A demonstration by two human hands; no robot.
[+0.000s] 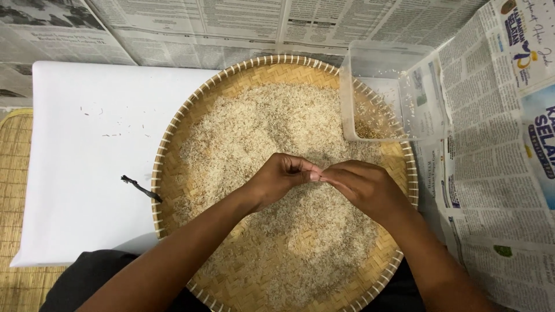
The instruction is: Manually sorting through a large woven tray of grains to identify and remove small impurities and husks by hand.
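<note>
Newspaper sheets (497,173) cover the floor on the far side and to the right of the hands, the widest surface in view. A white board (87,173) lies to the left of the grip, lightly flecked with a few stray husks, and a strip of woven mat (14,173) shows beyond its left edge.

The round woven bamboo tray (173,133) sits under both hands, partly overlapping the white board. A wide layer of pale rice (272,127) spreads across it, thickest on the far side of the grip and thinning toward the near rim, where the weave shows through.

A clear plastic tub (399,63) rests tilted on the tray's far right rim, up and to the right of the fingers, with a small heap of brownish husked grains (365,130) gathered in its lower corner.

The left hand (283,176) and the right hand (364,185) meet over the middle of the tray, just above the rice. Their fingertips touch each other, each hand's fingers drawn together in a pinch. Whatever is caught between them is too small to make out.

A short dark twig-like piece (139,188) pokes out from the tray's left rim over the white board, well apart from the grip on the left.
</note>
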